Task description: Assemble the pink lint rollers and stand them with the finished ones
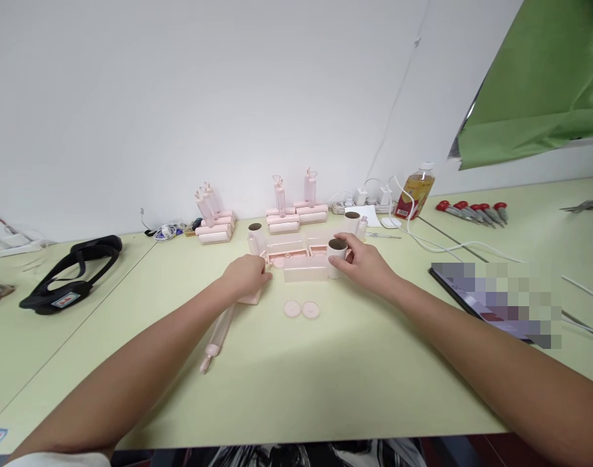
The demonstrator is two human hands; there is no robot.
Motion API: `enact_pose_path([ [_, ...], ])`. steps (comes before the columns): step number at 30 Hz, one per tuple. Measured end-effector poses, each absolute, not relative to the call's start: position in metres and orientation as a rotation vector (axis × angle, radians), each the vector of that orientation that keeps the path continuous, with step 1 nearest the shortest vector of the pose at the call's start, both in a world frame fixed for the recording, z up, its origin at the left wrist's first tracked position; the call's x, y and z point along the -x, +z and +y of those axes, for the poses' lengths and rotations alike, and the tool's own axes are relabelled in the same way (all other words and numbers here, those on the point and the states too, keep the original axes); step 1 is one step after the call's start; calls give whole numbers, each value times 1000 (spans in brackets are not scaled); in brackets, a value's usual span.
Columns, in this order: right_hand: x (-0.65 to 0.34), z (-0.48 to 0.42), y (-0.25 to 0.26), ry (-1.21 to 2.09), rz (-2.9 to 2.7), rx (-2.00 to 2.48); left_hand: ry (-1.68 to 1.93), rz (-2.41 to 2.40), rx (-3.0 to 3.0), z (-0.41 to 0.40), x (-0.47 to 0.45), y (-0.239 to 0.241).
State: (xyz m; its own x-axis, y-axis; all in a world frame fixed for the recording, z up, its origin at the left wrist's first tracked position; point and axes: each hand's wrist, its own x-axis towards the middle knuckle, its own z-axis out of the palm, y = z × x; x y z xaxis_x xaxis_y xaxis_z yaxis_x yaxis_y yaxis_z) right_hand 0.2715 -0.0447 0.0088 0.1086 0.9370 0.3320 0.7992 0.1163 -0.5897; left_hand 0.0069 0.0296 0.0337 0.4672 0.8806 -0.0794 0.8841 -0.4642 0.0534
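Note:
My right hand point(367, 261) is wrapped around a white roll point(334, 267) with a brown cardboard core, standing upright. My left hand point(248, 275) is closed with its knuckles up; what its fingers hold is hidden. A pale pink piece point(250, 298) shows beneath it. Below that hand lies a clear tube-shaped handle point(222, 331) with a pink end and strap loop. Between my hands are a clear pinkish cover point(305, 268) and an open pink case point(289, 255). Nearer me, two round pink discs point(292, 309) lie flat, side by side.
Two more upright rolls point(255, 241) stand behind my hands. Pink lint roller sets point(215, 227) line the wall. To the right are a drink bottle point(415, 191), white cables, red-handled screwdrivers point(471, 211) and a tablet point(491, 305). A black headset point(72, 275) lies left.

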Motion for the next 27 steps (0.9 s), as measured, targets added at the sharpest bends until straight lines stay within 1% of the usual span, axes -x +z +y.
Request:
enact_pose_path([
  [13,-273,-43,6,268,-1708,1704,-50,1637,-2637,54,-15,21],
  [20,-273,-43,5,279,-1733,1692,8,1640,-2674,38,-22,29],
  [25,-273,-43,6,293,-1761,1654,170,1373,-2777,13,-35,35],
  [27,-272,-44,6,299,-1768,1648,171,1251,-2793,9,-38,34],
])
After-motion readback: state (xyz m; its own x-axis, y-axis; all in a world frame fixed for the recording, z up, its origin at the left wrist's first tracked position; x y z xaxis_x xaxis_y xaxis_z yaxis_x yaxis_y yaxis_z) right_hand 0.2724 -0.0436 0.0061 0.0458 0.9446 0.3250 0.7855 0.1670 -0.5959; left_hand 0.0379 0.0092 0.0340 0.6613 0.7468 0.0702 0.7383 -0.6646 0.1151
